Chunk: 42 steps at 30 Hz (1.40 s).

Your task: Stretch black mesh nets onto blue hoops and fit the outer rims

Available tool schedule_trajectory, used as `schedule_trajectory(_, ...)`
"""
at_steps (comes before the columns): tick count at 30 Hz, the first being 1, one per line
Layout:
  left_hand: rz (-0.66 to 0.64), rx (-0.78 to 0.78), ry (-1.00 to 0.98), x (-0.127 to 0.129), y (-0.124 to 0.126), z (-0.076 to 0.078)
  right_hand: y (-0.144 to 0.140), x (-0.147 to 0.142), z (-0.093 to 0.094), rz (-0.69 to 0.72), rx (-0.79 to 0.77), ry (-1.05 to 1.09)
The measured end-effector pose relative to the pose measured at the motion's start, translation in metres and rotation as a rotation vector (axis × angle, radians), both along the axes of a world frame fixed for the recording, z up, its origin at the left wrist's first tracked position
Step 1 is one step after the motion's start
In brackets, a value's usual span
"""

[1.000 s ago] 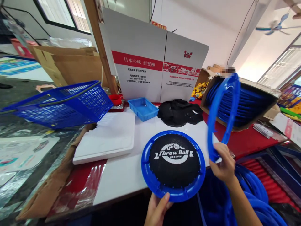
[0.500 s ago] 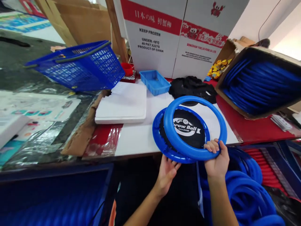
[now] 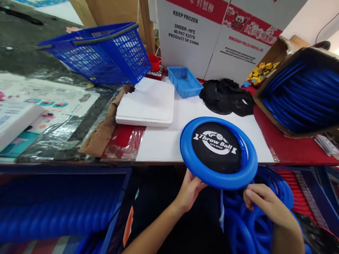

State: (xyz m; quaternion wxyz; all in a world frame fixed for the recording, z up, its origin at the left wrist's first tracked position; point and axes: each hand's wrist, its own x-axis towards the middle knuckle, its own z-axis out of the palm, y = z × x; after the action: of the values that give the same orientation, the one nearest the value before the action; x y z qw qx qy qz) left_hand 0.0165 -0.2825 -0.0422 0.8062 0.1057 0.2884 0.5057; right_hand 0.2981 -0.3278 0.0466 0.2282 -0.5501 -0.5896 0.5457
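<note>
Disc (image 3: 216,147): black mesh printed "Throw Ball", lying at the near edge of the white surface (image 3: 164,144), overhanging it slightly toward the body.
Ring (image 3: 212,178): thick blue hoop seated over the mesh disc, all round as far as can be seen; right side possibly not pressed fully home, a sliver of inner rim showing there.
Left hand (image 3: 191,188): fingers closed on the near-left rim of the ring, thumb on top, steadying it.
Right hand (image 3: 261,203): off the disc, fingers curled loosely, resting just below its edge on the heap of loose blue rings (image 3: 254,225); grip on any 1 ring cannot be told.
Progress: ring and mesh judged already joined; left, as far as visible, only a final press or check at the right side and setting the piece aside.
Supplies: black mesh pile (image 3: 226,100) behind the disc; cardboard box of rings (image 3: 296,95) at right.
Elsewhere: small blue tray (image 3: 184,82), blue basket (image 3: 97,53), white foam slab (image 3: 148,104).
</note>
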Motion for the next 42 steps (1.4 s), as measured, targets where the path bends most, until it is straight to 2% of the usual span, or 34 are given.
schedule_trajectory(2, -0.043, -0.009, -0.103, -0.002, 0.001, 0.016, 0.001, -0.004, 0.009, 0.031, 0.398, -0.185)
schedule_trajectory(4, -0.08, 0.013, -0.195, -0.003, 0.002, 0.034, 0.007, -0.011, 0.016, -0.017, 0.804, -0.308)
schedule_trajectory(5, -0.087, 0.039, -0.228, -0.003, 0.003, 0.042, 0.011, -0.015, 0.019, -0.024, 0.95, -0.38)
schedule_trajectory(7, -0.073, 0.112, -0.256, -0.003, 0.005, 0.057, 0.021, -0.018, 0.025, 0.041, 1.082, -0.525)
schedule_trajectory(11, 0.004, 0.24, -0.205, 0.0, 0.013, 0.08, 0.043, -0.019, 0.038, 0.205, 1.024, -0.539)
schedule_trajectory(15, 0.068, 0.25, -0.224, 0.001, 0.019, 0.088, 0.056, -0.016, 0.052, 0.29, 0.831, -0.429)
schedule_trajectory(19, 0.174, 0.27, -0.244, 0.004, 0.015, 0.09, 0.062, -0.016, 0.06, 0.256, 0.779, -0.299)
schedule_trajectory(25, 0.002, 0.242, -0.09, 0.02, -0.008, 0.088, 0.07, -0.039, 0.073, 0.162, 0.762, -0.131)
schedule_trajectory(28, 0.075, 0.263, -0.04, 0.025, -0.012, 0.086, 0.072, -0.046, 0.081, 0.101, 0.81, -0.077)
schedule_trajectory(32, 0.166, 0.289, 0.014, 0.022, -0.005, 0.089, 0.072, -0.045, 0.089, 0.003, 0.841, -0.009)
schedule_trajectory(37, 0.216, 0.313, 0.011, 0.018, 0.005, 0.098, 0.077, -0.035, 0.092, 0.056, 0.806, 0.006)
schedule_trajectory(42, 0.23, 0.346, 0.005, 0.024, 0.01, 0.106, 0.089, -0.03, 0.1, 0.151, 0.767, -0.05)
